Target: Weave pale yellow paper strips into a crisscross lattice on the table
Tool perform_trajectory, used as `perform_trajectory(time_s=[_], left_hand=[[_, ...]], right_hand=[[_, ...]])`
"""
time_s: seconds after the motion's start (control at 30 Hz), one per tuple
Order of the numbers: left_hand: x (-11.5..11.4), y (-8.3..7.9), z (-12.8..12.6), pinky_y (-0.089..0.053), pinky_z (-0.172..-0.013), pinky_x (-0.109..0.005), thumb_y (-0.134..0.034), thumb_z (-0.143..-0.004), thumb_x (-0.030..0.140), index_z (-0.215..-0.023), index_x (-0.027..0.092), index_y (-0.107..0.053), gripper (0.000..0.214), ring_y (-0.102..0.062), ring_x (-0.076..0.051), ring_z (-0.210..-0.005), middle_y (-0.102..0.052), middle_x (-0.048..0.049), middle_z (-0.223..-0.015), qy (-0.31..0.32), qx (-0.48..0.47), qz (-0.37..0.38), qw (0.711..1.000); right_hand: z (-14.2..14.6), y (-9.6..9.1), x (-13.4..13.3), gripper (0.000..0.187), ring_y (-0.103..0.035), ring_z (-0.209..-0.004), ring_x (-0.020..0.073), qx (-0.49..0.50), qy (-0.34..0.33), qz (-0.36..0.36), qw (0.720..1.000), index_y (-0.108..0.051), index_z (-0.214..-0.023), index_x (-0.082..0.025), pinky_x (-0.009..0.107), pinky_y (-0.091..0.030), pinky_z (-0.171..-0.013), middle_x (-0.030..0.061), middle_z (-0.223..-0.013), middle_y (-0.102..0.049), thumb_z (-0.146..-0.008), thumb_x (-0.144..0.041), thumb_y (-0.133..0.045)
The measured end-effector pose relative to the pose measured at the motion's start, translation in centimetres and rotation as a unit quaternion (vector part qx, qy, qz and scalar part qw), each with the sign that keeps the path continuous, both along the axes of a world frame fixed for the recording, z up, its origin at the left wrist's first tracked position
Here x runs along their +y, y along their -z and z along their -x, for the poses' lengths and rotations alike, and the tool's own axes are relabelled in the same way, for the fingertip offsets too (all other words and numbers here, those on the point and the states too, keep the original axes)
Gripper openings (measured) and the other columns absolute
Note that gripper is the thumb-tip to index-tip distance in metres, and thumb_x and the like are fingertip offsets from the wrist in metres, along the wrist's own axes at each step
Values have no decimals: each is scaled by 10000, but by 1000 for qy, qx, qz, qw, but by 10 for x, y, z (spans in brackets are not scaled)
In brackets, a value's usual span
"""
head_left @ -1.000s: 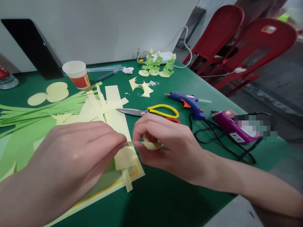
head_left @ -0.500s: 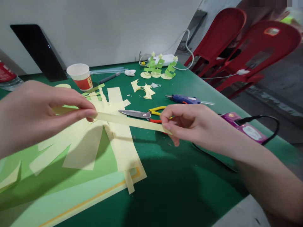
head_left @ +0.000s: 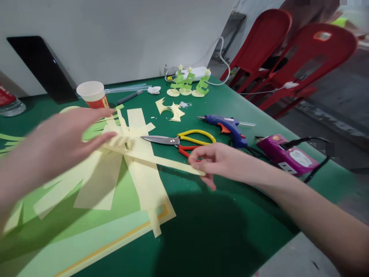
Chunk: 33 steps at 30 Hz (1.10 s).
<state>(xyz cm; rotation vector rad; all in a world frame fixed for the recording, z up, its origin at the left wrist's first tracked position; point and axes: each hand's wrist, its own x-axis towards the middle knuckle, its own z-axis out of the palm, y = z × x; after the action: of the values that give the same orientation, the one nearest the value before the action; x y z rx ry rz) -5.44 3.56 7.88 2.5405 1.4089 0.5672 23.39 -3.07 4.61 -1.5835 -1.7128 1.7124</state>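
My right hand (head_left: 220, 163) pinches one end of a narrow pale yellow paper strip (head_left: 170, 162) between thumb and fingers. The strip slants up to the left above the paper sheets, its far end blurred beside my left hand (head_left: 63, 140). That hand is smeared by motion, with thumb and fingers apart and nothing seen between them. Just behind the strip lie scissors (head_left: 164, 140) with yellow and red handles, blades pointing left. Cut pale yellow paper pieces (head_left: 99, 184) are spread under my left hand over green sheets (head_left: 129, 196).
A blue glue gun (head_left: 227, 125) and a purple power box (head_left: 288, 154) lie to the right. Paper scraps (head_left: 174, 111) and small green paper stands (head_left: 187, 82) are farther back. A paper cup (head_left: 92, 94), a bottle (head_left: 10, 102) and a dark tablet-like panel (head_left: 43, 69) stand at left.
My left hand has opened and let go of the strip's left end. My right hand, still pinching the other end, has moved slightly down.
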Motion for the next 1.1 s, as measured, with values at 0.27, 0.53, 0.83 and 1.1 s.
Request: perform_trajectory(time_s=[0.27,0.53,0.83,1.1], left_hand=[[-36,61,-59,-419,-837,-331,-583,-807,232,-977,117,-566,206,-547,-193,-914,-637,-101,-950,278,-62,-151,947],[-48,63,-66,-350,-488,-203,-286,-921,381,-603,148,-532,465,-427,-83,-460,-498,22,-500,173,-239,515,805],[-45,74,-68,-384,-540,-205,-372,-905,347,-472,142,-483,492,-440,-84,-467,-456,19,-414,55,-378,525,760],[-43,74,-71,-424,-509,-205,-394,-910,285,-861,162,-571,220,-439,-68,-432,-516,50,-497,51,-439,524,728]], right_hand=[[34,23,15,178,-477,-305,27,173,73,119,975,-490,-615,-128,127,-331,-349,-57,-458,-523,-781,-193,-489],[39,23,7,194,-416,-274,26,277,84,133,948,-458,-669,-151,125,-299,-326,-66,-397,-524,-847,-226,-435],[34,21,3,143,-446,-313,35,179,0,121,976,-452,-703,-153,136,-319,-344,-52,-453,-546,-836,-189,-413],[22,19,1,226,-467,-472,46,50,12,-83,995,-495,-855,-165,160,-388,-428,-42,-630,-523,-759,-350,-583]])
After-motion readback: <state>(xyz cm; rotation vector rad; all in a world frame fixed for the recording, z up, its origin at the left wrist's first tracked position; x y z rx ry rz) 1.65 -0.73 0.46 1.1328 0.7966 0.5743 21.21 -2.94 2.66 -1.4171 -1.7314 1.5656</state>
